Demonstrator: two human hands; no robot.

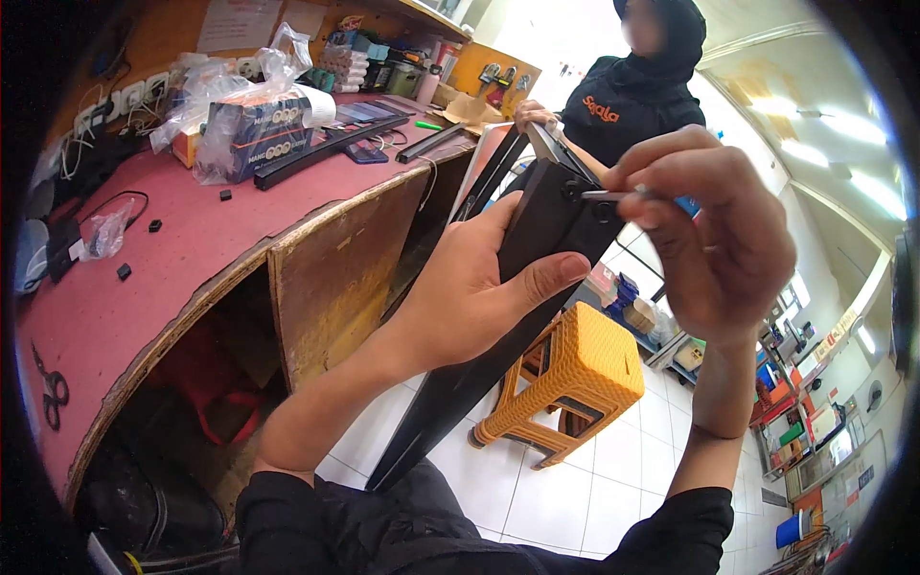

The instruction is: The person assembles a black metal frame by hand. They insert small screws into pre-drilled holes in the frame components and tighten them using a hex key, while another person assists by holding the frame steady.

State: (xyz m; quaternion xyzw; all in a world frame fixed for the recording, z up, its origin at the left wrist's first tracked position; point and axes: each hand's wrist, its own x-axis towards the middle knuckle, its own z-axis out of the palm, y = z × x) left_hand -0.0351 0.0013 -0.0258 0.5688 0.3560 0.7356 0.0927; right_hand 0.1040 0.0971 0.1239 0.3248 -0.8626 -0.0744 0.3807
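Panel (537,225) clamped in left hand (470,287), right hand (714,235) pinching screwdriver (606,195).

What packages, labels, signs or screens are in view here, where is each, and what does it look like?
Box: on the pink counter, dark blue with pale round marks, wrapped in clear plastic.
Paper sheet: on the orange wall behind the counter, white, rectangular.
Small plastic bag: at the counter's left, clear, crumpled.
Shelf packages: far right, small, red and green, too blurred to tell apart.
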